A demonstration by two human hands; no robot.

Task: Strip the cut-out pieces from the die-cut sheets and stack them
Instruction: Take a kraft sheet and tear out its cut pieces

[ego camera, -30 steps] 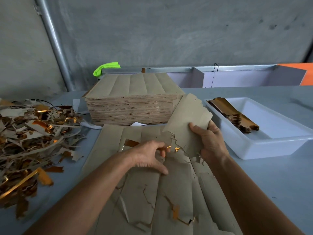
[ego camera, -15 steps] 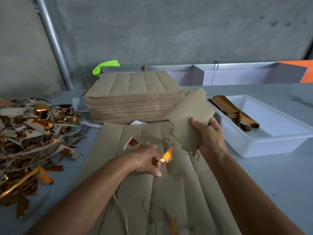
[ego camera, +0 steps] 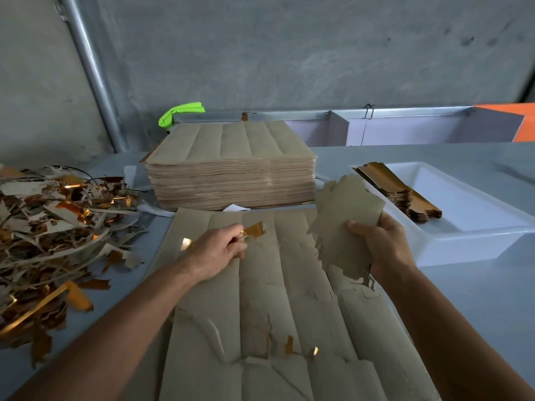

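Cardboard piece [ego camera: 346, 224] (ragged, brown) is gripped by right hand [ego camera: 382, 244] at centre right; gold scrap [ego camera: 254, 230] is pinched by left hand [ego camera: 220, 250]; scrap pile [ego camera: 58, 227] at left.

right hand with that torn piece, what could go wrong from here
1. The right hand grips the piece bunched, its lower edge ragged; a tighter squeeze may crease or tear it.
2. The left hand pinches a gold scrap on the sheet; a hard pull could rip neighbouring cut-outs.
3. The scrap pile lies close to the sheet, so offcuts might mix with good pieces meant for the tray.
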